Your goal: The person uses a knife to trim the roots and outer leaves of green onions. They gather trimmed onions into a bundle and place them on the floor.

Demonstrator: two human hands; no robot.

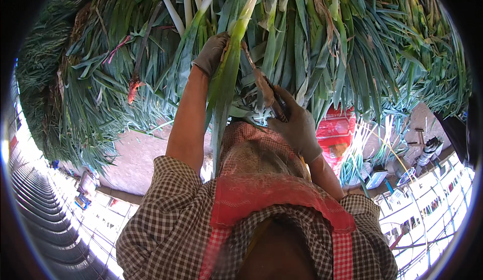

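Note:
My left hand (212, 54), in a grey glove, grips a leek or large scallion (234, 50). Its pale stalk points away from me and the broad green leaves hang towards my apron (260, 159). To the right, my gloved right hand (298, 127) is closed around a dark-handled tool (279, 110), perhaps a knife. A withered brownish leaf strip (260, 82) lies along the tool and reaches up beside the stalk; whether it is still attached there I cannot tell. The fingertips of my left hand are partly hidden behind the stalk.
A large heap of similar leeks (362, 53) spreads in front of me, leaves hanging over its near side. A red printed sack (334, 133) and a pale bundle of stalks (356, 155) are at right. Bare floor (139, 155) shows at left. A red scrap (134, 89) hangs among the leaves.

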